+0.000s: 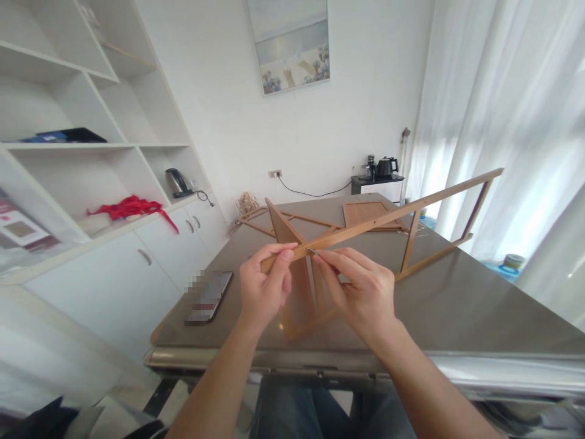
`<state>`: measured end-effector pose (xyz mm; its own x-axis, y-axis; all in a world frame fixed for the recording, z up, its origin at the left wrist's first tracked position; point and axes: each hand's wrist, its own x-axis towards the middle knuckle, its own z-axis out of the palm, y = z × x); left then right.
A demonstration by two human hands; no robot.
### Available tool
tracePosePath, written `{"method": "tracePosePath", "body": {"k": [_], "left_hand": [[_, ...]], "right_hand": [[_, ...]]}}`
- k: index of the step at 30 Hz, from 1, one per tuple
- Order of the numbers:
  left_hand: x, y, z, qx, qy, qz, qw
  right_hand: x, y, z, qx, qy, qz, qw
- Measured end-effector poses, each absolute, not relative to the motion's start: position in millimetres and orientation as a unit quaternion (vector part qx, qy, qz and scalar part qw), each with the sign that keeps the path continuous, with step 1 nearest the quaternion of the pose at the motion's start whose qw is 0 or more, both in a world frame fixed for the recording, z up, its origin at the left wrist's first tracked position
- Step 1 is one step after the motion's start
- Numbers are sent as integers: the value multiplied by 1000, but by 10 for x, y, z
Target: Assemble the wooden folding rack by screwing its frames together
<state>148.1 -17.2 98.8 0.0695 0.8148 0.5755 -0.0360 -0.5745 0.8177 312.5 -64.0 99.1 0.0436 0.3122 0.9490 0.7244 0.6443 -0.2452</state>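
1. Grasping the near left end of a wooden frame (347,234): left hand (265,280), its grip set on the upper rail between thumb and fingers.
2. Right hand (359,283): grip pinching a small metal piece (311,250) at the rail, just right of the left fingertips. Whether the piece sits in a hole cannot be told.
3. Frame, particulars: long rails joined by crosspieces; upper rail slanting from the near middle toward the far right, above the surface (461,305); small dark hole partway along.
4. Tilted board (282,225), wooden, one: beyond and below the hands, its tip rising past the rail.
5. Flat panel (365,213), wooden, one: lying at the far side of the surface.
6. Phone (218,299), dark, one: lying near left on the surface, partly pixelated.
7. Shelf unit (68,146), white, left: holding red cloth (130,208) and a kettle (177,182).
8. Black pot (386,167), far: standing on a small cabinet (379,188).
9. Picture (292,49), framed: on the far wall.
10. Curtain (498,91), white: along the right.
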Motion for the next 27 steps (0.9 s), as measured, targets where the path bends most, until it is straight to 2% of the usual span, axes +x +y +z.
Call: {"method": "tracePosePath", "body": {"k": [11,22,27], "left_hand": [[1483,-168,978,645,308,613,337],[1497,-177,997,643,305,616,338],[1494,-174,992,646,301,616,336]], "right_hand": [[3176,-563,934,-360,-691,-283,559],[3273,-613,1110,-386,-747,-249,481],[3319,-632,1170,-396,-792,-285,367]]}}
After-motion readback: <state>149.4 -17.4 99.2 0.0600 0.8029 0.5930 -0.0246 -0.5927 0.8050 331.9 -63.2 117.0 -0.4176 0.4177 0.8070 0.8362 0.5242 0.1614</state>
